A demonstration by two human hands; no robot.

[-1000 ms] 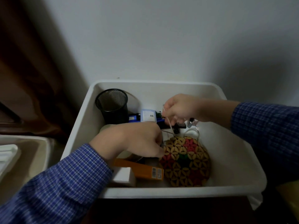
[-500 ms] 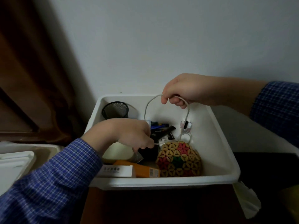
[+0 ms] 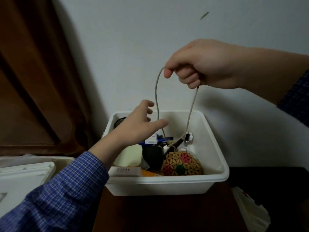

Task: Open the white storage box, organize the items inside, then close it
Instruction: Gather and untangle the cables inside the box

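Observation:
The white storage box (image 3: 167, 183) stands open against the wall on a dark surface. My right hand (image 3: 200, 64) grips a grey-white cable (image 3: 192, 108) high above the box; the cable hangs in a loop with both ends down among the items. My left hand (image 3: 140, 123) hovers over the box's left part, fingers spread, right next to the cable's left strand and holding nothing. Inside lie a patterned round woven pouch (image 3: 182, 164), a cream rounded item (image 3: 130, 155), a black case (image 3: 153, 156), a white carton (image 3: 126, 171), an orange box (image 3: 148, 173), pens and a black mesh cup (image 3: 119, 121).
A white lid (image 3: 25, 174) lies to the left on another white container. A brown curtain (image 3: 33, 72) hangs at the left. The white wall (image 3: 167, 27) is right behind the box. A white bag (image 3: 249, 210) lies at the lower right.
My right hand has lifted the cable from inside the box to high above it. My left hand let go of the cable's end, rose and opened beside the hanging strand.

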